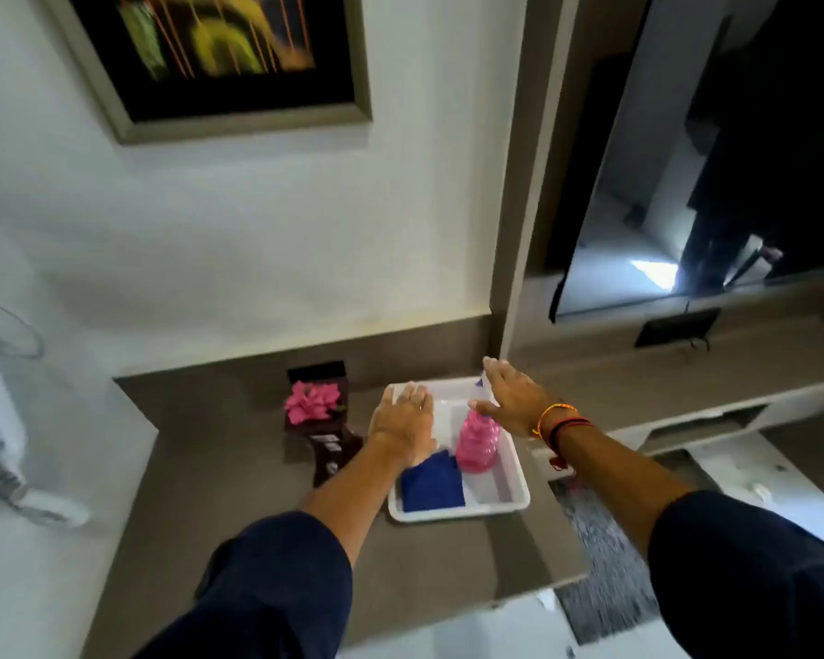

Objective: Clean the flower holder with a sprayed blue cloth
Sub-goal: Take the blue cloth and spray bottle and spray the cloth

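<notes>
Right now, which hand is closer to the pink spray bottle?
Right. The right hand hovers just over the pink spray bottle, at its top. The left hand is off to the bottle's left, over the white tray.

Open counter [239, 506] at 6 to 8 o'clock of white tray [453, 515]; free approach there. Dark flower holder [327, 435] just beside tray at 9 o'clock, narrow gap between. Pink spray bottle [477, 442] upright inside tray, blocking its right half. Wall panel [519, 230] close behind at 12 o'clock.
</notes>
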{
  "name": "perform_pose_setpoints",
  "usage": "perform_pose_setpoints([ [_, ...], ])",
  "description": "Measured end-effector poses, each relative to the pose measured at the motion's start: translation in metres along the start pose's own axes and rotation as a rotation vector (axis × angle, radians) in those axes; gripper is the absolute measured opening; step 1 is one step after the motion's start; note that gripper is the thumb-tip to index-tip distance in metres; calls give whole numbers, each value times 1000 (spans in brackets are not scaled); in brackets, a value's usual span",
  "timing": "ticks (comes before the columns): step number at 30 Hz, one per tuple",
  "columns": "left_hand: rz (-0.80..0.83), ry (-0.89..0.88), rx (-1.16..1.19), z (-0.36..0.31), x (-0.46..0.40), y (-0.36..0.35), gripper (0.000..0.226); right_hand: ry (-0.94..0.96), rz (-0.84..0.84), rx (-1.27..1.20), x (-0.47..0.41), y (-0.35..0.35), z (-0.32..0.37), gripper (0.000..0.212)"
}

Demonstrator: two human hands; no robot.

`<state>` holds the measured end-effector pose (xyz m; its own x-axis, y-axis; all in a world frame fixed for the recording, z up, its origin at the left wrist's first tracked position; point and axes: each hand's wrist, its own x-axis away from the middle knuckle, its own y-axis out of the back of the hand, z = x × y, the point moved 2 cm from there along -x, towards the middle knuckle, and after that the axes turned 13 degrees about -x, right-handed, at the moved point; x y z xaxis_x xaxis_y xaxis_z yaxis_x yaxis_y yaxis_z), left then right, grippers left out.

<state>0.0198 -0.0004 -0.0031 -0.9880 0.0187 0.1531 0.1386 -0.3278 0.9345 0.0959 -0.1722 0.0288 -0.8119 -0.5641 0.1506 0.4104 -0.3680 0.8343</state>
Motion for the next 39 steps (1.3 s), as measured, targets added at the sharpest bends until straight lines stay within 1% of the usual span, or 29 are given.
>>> perform_pose_setpoints([
  [3,137,-99,-29,-32,2,-49,69,-87,24,-156,6,-25,-39,86],
  [6,220,-156,-46,-57,-1,-98,62,-95,53,-269,5,-57,-71,89],
  [9,294,-154,9,-67,-13,-125,65,-28,-5,-474,-8,-76,-82,89],
  [11,320,-134,70,-71,-21,-136,72,6,-33,-593,-21,-86,-85,88],
  [15,311,-121,70,-72,-30,-145,81,4,-158,-731,-44,-96,-80,86],
  [17,288,-103,32,-73,-33,-148,86,-2,-211,-792,-53,-102,-78,86],
  [21,215,-70,4,-75,-39,-149,93,42,-319,-796,-64,-104,-75,71],
  [25,111,-76,23,-74,-38,-156,75,83,-373,-777,-69,-97,-77,49],
  [28,41,-88,24,-72,-35,-156,78,76,-440,-815,-71,-96,-68,46],
  [31,-35,-84,31,-66,-29,-146,73,75,-499,-716,-74,-97,-55,46],
  [34,-149,-42,57,-47,-13,-126,64,95,-528,-657,-70,-88,-29,45],
  [37,-254,-14,45,-23,15,-106,64,153,-534,-617,-56,-72,13,38],
  [39,-302,21,33,-7,37,-97,64,171,-541,-535,-43,-64,44,30],
])
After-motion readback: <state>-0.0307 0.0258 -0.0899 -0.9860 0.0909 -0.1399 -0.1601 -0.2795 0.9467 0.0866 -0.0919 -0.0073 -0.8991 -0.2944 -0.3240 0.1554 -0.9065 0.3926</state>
